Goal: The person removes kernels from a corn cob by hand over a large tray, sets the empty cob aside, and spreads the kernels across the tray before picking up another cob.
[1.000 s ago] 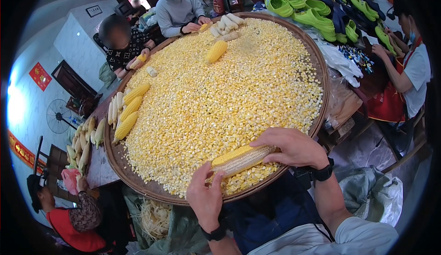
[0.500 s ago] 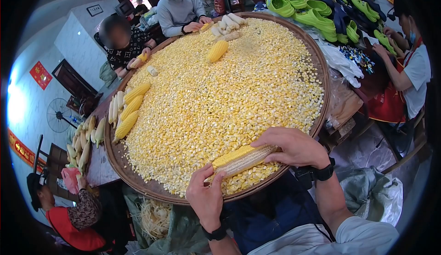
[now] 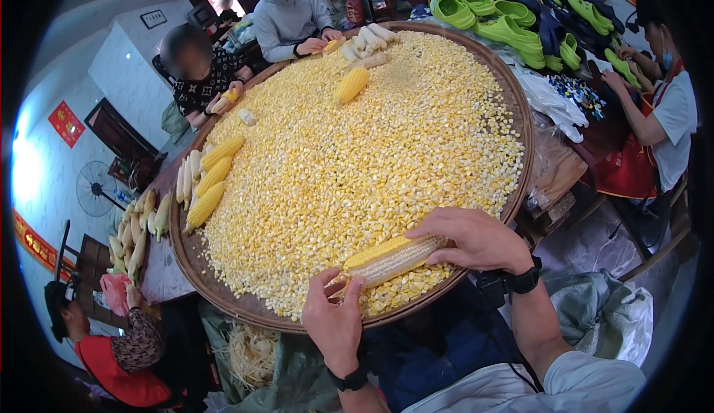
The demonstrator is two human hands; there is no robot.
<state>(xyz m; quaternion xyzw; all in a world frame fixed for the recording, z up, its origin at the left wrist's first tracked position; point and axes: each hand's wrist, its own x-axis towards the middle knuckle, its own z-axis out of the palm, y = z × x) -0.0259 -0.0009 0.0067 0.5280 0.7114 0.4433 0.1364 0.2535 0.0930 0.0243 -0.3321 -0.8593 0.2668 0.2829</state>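
Note:
A partly stripped corn cob (image 3: 394, 260) lies across the near edge of a large round tray (image 3: 195, 278), yellow kernels on its upper side and bare pale rows along its front. My right hand (image 3: 480, 240) is closed round the cob's right end. At its left end is my left hand (image 3: 333, 315), thumb and fingers apart, close to the tip; whether it touches is hard to tell. Loose kernels (image 3: 335, 168) cover the tray. Several whole yellow cobs (image 3: 216, 175) rest at the tray's left side, and another (image 3: 352, 85) lies on the kernels farther back.
Stripped cobs (image 3: 372, 37) are at the tray's far edge. Two people sit beyond it, holding cobs. Unpeeled corn (image 3: 134, 231) is piled on the left table. Green clogs (image 3: 513, 34) and a person are at the right; another person is at lower left.
My left thumb and fingers have opened and come slightly away from the cob's left end. My right hand has hardly moved.

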